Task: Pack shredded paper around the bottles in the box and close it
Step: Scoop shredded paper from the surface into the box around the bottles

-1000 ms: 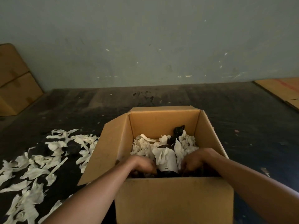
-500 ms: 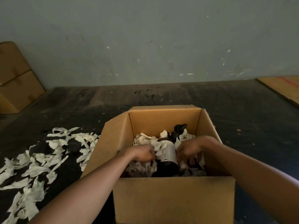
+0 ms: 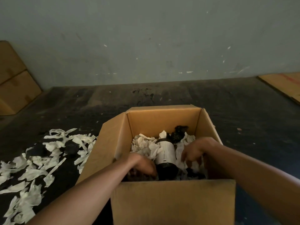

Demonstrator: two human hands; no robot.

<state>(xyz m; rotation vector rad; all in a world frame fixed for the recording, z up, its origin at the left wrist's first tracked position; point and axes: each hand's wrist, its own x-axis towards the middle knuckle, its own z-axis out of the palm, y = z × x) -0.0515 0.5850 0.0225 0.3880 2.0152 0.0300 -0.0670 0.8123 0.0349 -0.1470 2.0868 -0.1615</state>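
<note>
Inside box (image 3: 162, 122) | left hand (image 3: 142, 164) curled, grip unclear | right hand (image 3: 194, 151) fingers spread over shredded paper (image 3: 181, 153) beside bottle (image 3: 167, 153)

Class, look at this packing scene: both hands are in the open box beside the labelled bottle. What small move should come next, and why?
Probably the left hand should reach out for more shredded paper from the floor pile. Dark gaps show near the labelled bottle at the front of the box, so it seems underfilled.

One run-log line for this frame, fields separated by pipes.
stage: packing | left hand: in box, beside bottle | right hand: fingers spread over shredded paper | flaps: open
</note>
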